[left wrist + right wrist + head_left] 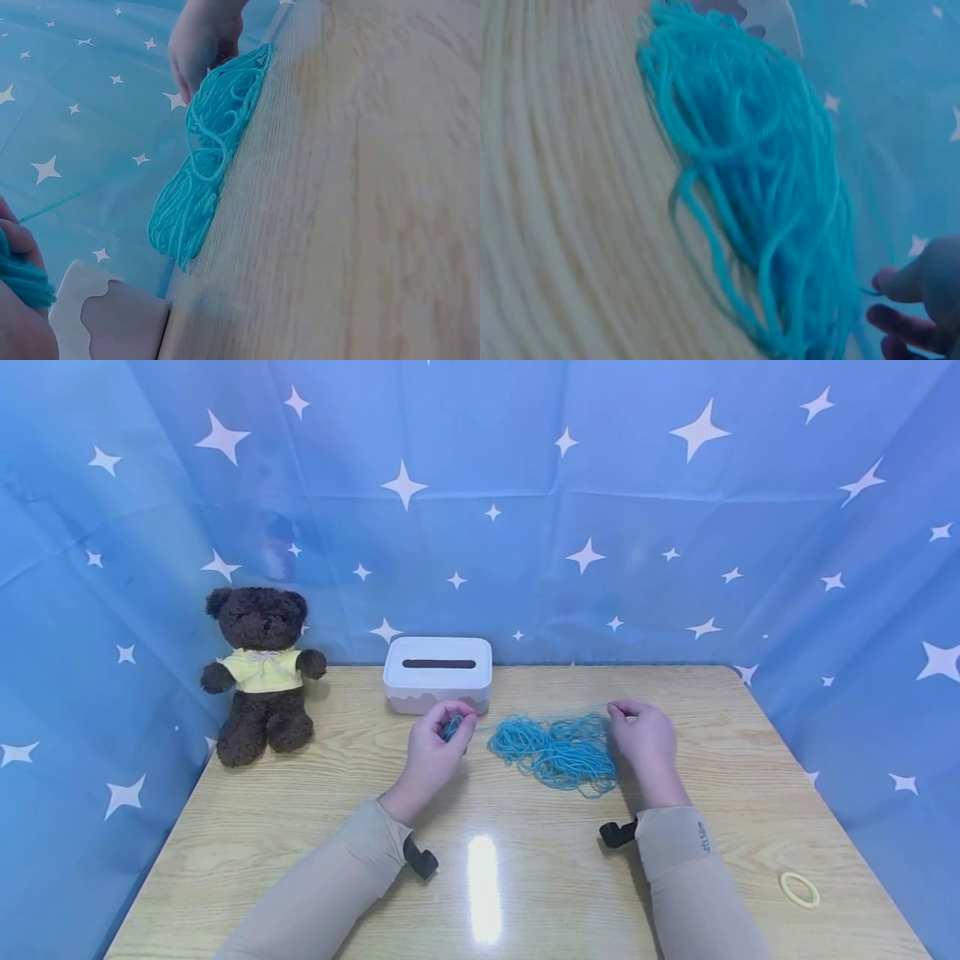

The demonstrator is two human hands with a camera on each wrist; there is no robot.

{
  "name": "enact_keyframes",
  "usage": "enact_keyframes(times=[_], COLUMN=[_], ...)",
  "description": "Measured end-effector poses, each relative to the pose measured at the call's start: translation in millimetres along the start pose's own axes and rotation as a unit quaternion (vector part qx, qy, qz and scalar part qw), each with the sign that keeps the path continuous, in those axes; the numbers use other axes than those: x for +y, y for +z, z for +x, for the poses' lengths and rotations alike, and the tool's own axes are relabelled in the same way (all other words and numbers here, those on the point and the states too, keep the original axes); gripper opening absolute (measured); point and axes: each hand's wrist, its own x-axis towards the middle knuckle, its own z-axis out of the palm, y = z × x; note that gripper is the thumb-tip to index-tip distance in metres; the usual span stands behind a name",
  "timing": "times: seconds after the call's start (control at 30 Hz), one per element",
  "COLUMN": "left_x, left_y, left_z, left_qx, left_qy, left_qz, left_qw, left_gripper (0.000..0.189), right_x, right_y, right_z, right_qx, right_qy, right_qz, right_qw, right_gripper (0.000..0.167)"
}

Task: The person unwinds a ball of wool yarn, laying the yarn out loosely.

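My left hand (438, 743) grips a small wound bundle of turquoise yarn (26, 279), its fingers curled round the strands. From it a single strand runs across to my right hand (647, 742), which pinches that strand between thumb and fingertips, as the right wrist view also shows at the thumb (900, 283). Between the two hands a loose, looped heap of the same turquoise yarn (558, 750) lies on the wooden table. The right hand is just beside the heap's right end; the left hand is apart from its left end.
A white tissue box (438, 681) with a slot stands behind my left hand. At the back left sits a dark brown teddy bear (262, 677) in a yellow top. A pale yellow ring (799, 890) lies at the front right of the table (555, 893). Blue star-patterned curtains surround it.
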Motion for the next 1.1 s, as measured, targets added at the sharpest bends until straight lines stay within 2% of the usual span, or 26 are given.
enact_keyframes(times=[0.17,0.37,0.43,0.47,0.53,0.6,0.63,0.7,0.77,0.87,0.97,1.1], left_x=[1.1,-0.2,-1.4,-2.0,-2.9,-2.8,-2.8,-2.0,-1.2,-0.9,-1.4,-2.2], left_y=[-0.1,0.2,0.5,0.7,0.8,1.0,0.9,0.7,0.5,0.8,2.0,3.2], left_z=[0.2,0.5,0.7,0.8,0.8,0.9,0.7,0.2,-0.1,-0.8,-1.1,-0.9], left_qx=[0.012,0.013,0.012,0.012,0.01,0.005,0.003,-0.003,-0.009,-0.016,-0.022,-0.029], left_qy=[-0.004,-0.005,-0.001,0.0,0.004,0.008,0.008,0.012,0.016,0.028,0.035,0.039], left_qz=[-0.016,-0.014,-0.015,-0.016,-0.021,-0.026,-0.027,-0.031,-0.036,-0.045,-0.05,-0.054], left_qw=[0.9998,0.9998,0.9998,0.9998,0.9997,0.9996,0.9996,0.9994,0.9992,0.9985,0.9979,0.9974], left_gripper=[0.007,0.008,0.008,0.008,0.008,0.008,0.008,0.008,0.009,0.01,0.011,0.012], right_x=[11,8,-1,-6,-19,-36,-45,-64,-82,-100,-108,-110], right_y=[0,-1,-2,-2,-3,1,4,13,27,50,67,75], right_z=[4.5,3.7,-0.1,-2.8,-9.9,-19.2,-24.2,-36.6,-50.6,-69.7,-82.9,-89.0], right_qx=[-0.026,-0.071,-0.063,-0.046,0.003,0.048,0.056,0.028,-0.035,-0.122,-0.14,-0.1], right_qy=[0.026,0.023,0.016,0.007,-0.03,-0.086,-0.119,-0.184,-0.227,-0.265,-0.294,-0.315], right_qz=[-0.054,-0.098,-0.101,-0.099,-0.088,-0.037,-0.007,0.047,0.097,0.112,0.109,0.11], right_qw=[0.9978,0.9924,0.9928,0.994,0.9957,0.9944,0.9913,0.9814,0.9684,0.9498,0.9391,0.9372], right_gripper=[0.043,0.045,0.046,0.046,0.044,0.04,0.037,0.034,0.035,0.041,0.039,0.024])
